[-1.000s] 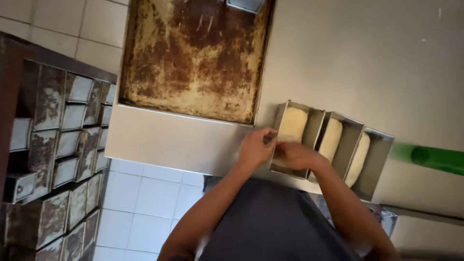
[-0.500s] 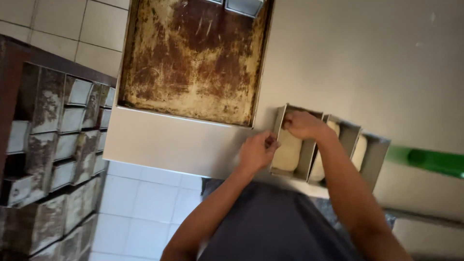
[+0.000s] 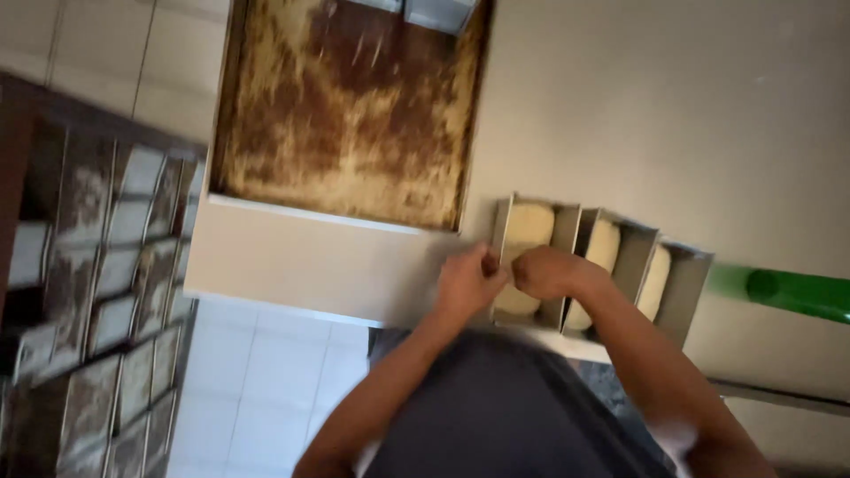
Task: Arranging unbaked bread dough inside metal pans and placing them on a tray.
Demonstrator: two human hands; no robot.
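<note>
Down at the near edge of the table [image 3: 301, 265], both forearms come up from the dark apron [image 3: 496, 407] and meet over the first loaf tin. The left hand [image 3: 467, 283] is curled, its grip bunched against the tin's near-left rim, though whether it pinches anything I cannot tell. The right hand [image 3: 544, 270] is closed into a loose fist right on the pale dough [image 3: 529, 226], knuckles touching the left hand; its grip is pressed together. That dough is smooth, creamy and rounded, lying lengthwise in the grey metal tin set [image 3: 602, 257], three joined tins in a row along the near edge, each holding a similar piece. Beyond, a rusty brown baking tray [image 3: 350, 106] lies flat. Off to the right, a green bottle [image 3: 797, 294].
</note>
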